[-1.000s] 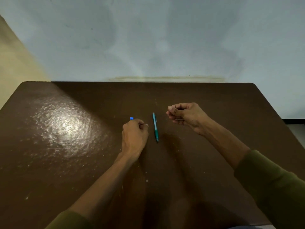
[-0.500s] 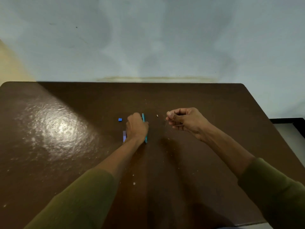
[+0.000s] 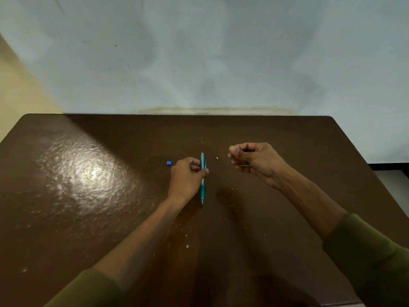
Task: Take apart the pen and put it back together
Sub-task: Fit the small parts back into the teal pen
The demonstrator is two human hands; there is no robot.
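A slim teal pen barrel [image 3: 202, 185] points toward me over the middle of the brown table [image 3: 88, 207]. My left hand [image 3: 186, 178] is closed around its upper half. A small blue pen part [image 3: 169, 163] lies on the table just left of that hand. A tiny pale piece [image 3: 217, 158] lies between my hands. My right hand [image 3: 252, 160] hovers to the right with its fingers pinched on a very thin thing [image 3: 242, 165]; what it is I cannot make out.
The table's far edge meets a pale wall [image 3: 210, 63]. Its right edge runs close beside my right forearm. Pale specks and crumbs [image 3: 187, 246] dot the surface near me. A bright glare patch covers the left part of the table.
My left hand moved from beside the blue part to the teal barrel and closed on it. The right hand stayed pinched at about the same spot.
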